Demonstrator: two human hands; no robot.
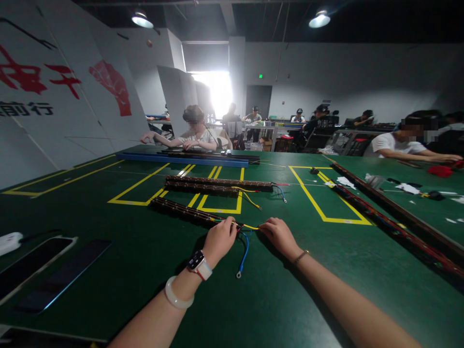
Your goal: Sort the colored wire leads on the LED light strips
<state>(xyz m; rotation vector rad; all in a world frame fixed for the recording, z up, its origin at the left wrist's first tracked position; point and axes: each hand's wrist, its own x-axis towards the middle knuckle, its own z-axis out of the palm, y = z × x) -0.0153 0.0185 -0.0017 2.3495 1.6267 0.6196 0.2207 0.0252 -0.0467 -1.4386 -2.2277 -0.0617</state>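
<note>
Yellow wire held out between two hands at the middle of the frame

Just below the centre of my view, a yellow wire (250, 227) runs out of the right end of the nearest dark strip (181, 210), which slants across the green worktop (275, 304). The right hand (279, 234) has its fingers pinched narrow on the wire's outer end. The left hand (220, 238) has its fingers closed on the strip's right end; I can't tell which wires they also press. A blue wire (246, 249) hangs from that end toward the bottom, tipped with a metal ring (238, 275).

Just above, I see two more dark strips side by side, the upper (217, 181) and the lower (203, 187), with wires trailing right. Yellow tape (322, 212) outlines boxes around here.

A blue bar (188, 161) lies along the far edge, near a seated person (197, 130). At right, a long strip (377, 212) with red wires runs down the frame; another person (395, 145) sits beyond it. At lower left lie a dark phone (65, 278) and a white plug (10, 241).
</note>
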